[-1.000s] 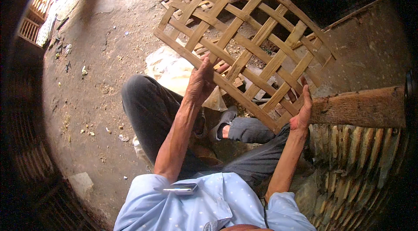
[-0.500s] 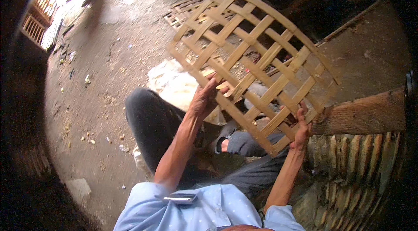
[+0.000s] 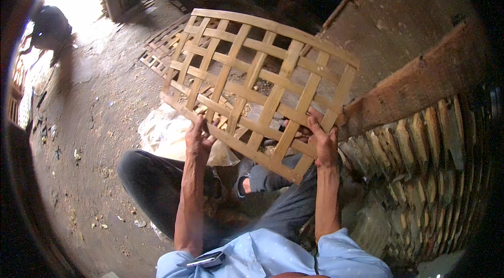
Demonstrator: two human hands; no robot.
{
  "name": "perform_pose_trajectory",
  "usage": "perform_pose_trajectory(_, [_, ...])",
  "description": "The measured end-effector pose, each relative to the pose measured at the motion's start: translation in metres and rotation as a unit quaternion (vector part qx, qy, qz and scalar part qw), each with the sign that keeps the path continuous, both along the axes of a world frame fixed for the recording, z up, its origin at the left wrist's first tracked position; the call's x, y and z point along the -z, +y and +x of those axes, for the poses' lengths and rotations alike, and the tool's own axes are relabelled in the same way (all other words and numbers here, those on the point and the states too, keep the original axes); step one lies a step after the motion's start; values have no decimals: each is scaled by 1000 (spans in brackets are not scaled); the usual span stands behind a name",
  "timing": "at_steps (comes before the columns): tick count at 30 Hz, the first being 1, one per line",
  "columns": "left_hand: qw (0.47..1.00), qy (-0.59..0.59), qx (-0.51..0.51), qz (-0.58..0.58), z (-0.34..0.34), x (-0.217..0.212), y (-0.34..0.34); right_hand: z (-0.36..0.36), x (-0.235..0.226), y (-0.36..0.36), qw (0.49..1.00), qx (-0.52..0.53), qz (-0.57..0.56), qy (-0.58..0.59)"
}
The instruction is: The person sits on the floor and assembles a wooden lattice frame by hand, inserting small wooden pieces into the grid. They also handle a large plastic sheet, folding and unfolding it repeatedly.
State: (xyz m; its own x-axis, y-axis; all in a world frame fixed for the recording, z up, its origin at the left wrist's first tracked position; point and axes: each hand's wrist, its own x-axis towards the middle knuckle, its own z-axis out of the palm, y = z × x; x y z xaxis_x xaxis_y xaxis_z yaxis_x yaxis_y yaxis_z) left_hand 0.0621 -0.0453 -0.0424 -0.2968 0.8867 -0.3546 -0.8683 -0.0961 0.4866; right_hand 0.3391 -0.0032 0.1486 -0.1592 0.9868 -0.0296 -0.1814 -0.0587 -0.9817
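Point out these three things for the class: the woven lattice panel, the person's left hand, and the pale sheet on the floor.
Lattice panel point(image 3: 273, 97): head view, on a strip near its middle.
Left hand point(image 3: 196, 143): head view, mid-hand.
Pale sheet point(image 3: 164, 134): head view, left of that hand.

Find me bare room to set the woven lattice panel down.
Mostly free: floor left of the left knee and white sheeting, bar small scraps. Crowded: beyond the woven panel, another lattice; right of the right hand, wooden beam and ridged stack.

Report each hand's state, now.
Left hand: closed, gripping the near edge of the woven slatted panel.
Right hand: closed, gripping the same panel near its right corner.
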Motion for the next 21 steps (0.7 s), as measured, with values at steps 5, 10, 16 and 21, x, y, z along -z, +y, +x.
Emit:
perform_pose_trajectory(5, [922, 314, -159, -164, 4, 15, 6, 10, -5, 0, 979, 0, 118, -166])
perform_pose_trajectory(10, [850, 508, -90, 107, 36, -63, 17, 7, 15, -24, 974, 19, 105, -202])
perform_pose_trajectory(16, [758, 638, -32, 132, 60, -166, 14, 21, 20, -48, 965, -55, 103, -236])
perform_pose_trajectory(21, [692, 704, -47, 151, 44, -176, 10, 23, 2, -59, 960, -79, 94, -251])
